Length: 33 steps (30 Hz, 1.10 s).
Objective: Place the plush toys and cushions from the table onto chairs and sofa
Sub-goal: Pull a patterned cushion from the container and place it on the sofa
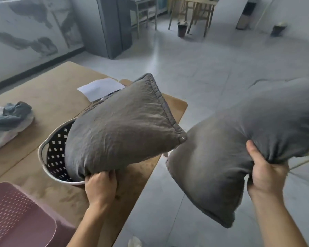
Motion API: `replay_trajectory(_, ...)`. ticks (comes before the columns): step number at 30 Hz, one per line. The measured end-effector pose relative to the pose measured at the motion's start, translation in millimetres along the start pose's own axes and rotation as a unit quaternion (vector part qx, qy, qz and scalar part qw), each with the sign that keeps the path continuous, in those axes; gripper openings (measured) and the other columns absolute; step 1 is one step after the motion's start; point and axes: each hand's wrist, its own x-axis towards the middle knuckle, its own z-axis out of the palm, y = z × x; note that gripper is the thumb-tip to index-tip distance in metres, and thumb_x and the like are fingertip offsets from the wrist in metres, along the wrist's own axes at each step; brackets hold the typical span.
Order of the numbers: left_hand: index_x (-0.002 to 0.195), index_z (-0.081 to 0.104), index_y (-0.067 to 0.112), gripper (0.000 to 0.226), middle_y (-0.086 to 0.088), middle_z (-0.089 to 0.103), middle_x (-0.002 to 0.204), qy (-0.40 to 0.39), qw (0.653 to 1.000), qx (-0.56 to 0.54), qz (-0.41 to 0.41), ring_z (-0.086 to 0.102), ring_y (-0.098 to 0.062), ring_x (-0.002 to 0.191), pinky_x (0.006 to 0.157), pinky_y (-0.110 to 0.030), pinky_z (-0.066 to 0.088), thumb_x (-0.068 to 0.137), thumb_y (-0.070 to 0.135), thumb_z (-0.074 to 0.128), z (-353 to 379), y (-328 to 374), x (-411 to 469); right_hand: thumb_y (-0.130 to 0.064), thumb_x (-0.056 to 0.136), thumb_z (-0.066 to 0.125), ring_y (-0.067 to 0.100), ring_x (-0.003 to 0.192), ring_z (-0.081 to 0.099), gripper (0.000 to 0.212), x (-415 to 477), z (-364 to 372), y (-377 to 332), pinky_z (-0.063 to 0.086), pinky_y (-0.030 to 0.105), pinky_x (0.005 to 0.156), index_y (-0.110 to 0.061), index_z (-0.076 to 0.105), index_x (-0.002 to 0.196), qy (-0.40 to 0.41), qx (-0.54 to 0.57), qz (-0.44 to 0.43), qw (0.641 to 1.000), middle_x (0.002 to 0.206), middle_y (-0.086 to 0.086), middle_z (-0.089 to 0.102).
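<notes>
Table (pixel 48 97): spread toward 9 o'clock.
Right cushion (pixel 239 139): held off the table, over floor at 3 o'clock; long axis run from 7 to 2 o'clock.
Left cushion (pixel 121 129): raised above the table, tipped toward 1 o'clock.
Basket (pixel 43 148): partly hidden behind that cushion.
Left hand (pixel 101 186): clamped on its cushion's lower corner.
Right hand (pixel 268 173): clenched on bunched fabric; judged nearer the open floor.

The brownish cushion (pixel 121 125) is matt woven cloth, finely creased, with a stitched hem. The grey cushion (pixel 239 145) is smoother, softer cloth. The basket (pixel 55 150) and the pink crate (pixel 16 216) are perforated plastic. The table (pixel 43 97) is matt, blotchy tan. The floor (pixel 194 68) tiles show a dull sheen.
</notes>
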Motion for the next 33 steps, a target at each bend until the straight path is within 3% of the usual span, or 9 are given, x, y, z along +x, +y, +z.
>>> replay_trajectory(5,0.079,0.073,0.001,0.034,-0.024,0.071,0.08,0.073,0.996,-0.014,-0.045,0.067,-0.046,0.079,0.073,-0.051,0.053,0.085,0.03,0.057,-23.4,32.5,-28.9,-0.004,0.082,0.082,0.015,0.121,0.068,0.054,6.9,-59.5,-6.8,0.053,0.042,0.106,-0.009,0.064,0.134,0.017,0.028,0.02,0.999,0.132,-0.002,0.07)
replay_trajectory(7,0.095,0.075,0.006,0.018,-0.019,0.073,0.097,0.134,0.987,-0.077,-0.034,0.066,-0.044,0.094,0.083,-0.052,0.051,0.091,0.021,0.067,-33.4,70.6,-58.4,-0.004,0.084,0.08,0.012,0.118,0.069,0.052,12.6,-89.9,-16.9,0.055,0.037,0.103,-0.011,0.064,0.132,0.011,0.036,0.034,0.999,0.13,-0.004,0.071)
replay_trajectory(9,0.105,0.074,0.008,0.018,-0.015,0.072,0.107,0.115,0.986,-0.123,0.01,0.063,-0.042,0.102,0.088,-0.051,0.05,0.091,0.019,0.072,-38.4,123.8,-88.5,-0.006,0.083,0.08,0.015,0.118,0.069,0.051,20.7,-125.7,-29.1,0.057,0.036,0.099,-0.011,0.065,0.132,-0.003,0.03,0.051,0.998,0.13,-0.003,0.071)
replay_trajectory(14,0.128,0.065,0.016,0.051,-0.006,0.065,0.131,-0.018,0.959,-0.224,0.175,0.061,-0.027,0.117,0.094,-0.046,0.052,0.092,0.052,0.06,-39.9,287.6,-154.5,-0.01,0.077,0.078,0.02,0.116,0.07,0.046,43.5,-234.0,-64.6,0.057,0.039,0.098,-0.013,0.07,0.122,-0.033,0.037,0.071,0.996,0.124,-0.001,0.074)
replay_trajectory(18,0.143,0.05,0.029,0.096,0.003,0.055,0.144,-0.18,0.906,-0.323,0.206,0.052,-0.016,0.13,0.107,-0.042,0.045,0.071,0.092,0.044,-26.2,412.4,-192.1,-0.014,0.073,0.08,0.019,0.115,0.071,0.043,64.5,-321.6,-98.9,0.058,0.033,0.097,-0.019,0.071,0.115,-0.052,0.051,0.089,0.993,0.119,-0.002,0.077)
replay_trajectory(20,0.151,0.038,0.029,0.096,0.007,0.047,0.15,-0.284,0.866,-0.366,0.186,0.048,-0.011,0.131,0.108,-0.033,0.039,0.076,0.087,0.049,-17.0,474.2,-211.3,-0.018,0.067,0.09,0.02,0.117,0.07,0.055,76.7,-362.9,-109.9,0.057,0.035,0.1,-0.017,0.071,0.118,-0.041,0.044,0.096,0.994,0.122,0.0,0.076)
replay_trajectory(23,0.158,0.029,0.024,0.088,0.014,0.043,0.139,-0.411,0.813,-0.371,0.181,0.04,-0.004,0.124,0.102,-0.026,0.031,0.087,0.068,0.056,12.1,556.4,-240.3,-0.017,0.073,0.082,0.019,0.118,0.069,0.052,103.9,-415.8,-114.1,0.051,0.041,0.106,-0.014,0.07,0.123,-0.006,0.014,0.089,0.996,0.124,0.001,0.075)
replay_trajectory(29,0.154,0.038,0.029,0.119,0.015,0.046,0.153,-0.545,0.725,-0.334,0.258,0.044,-0.006,0.14,0.119,-0.037,0.034,0.056,0.089,0.069,106.5,700.5,-317.9,-0.014,0.08,0.086,0.004,0.116,0.068,0.054,178.7,-516.2,-120.9,0.054,0.023,0.098,-0.023,0.064,0.129,0.069,-0.117,0.052,0.989,0.123,-0.013,0.073)
replay_trajectory(33,0.147,0.044,0.028,0.111,0.016,0.055,0.141,-0.595,0.667,-0.34,0.291,0.054,-0.006,0.13,0.108,-0.03,0.044,0.054,0.08,0.076,151.2,817.7,-385.1,-0.009,0.078,0.086,0.003,0.114,0.068,0.054,234.2,-594.4,-151.1,0.054,0.023,0.096,-0.026,0.064,0.125,0.148,-0.147,0.046,0.977,0.121,-0.016,0.073)
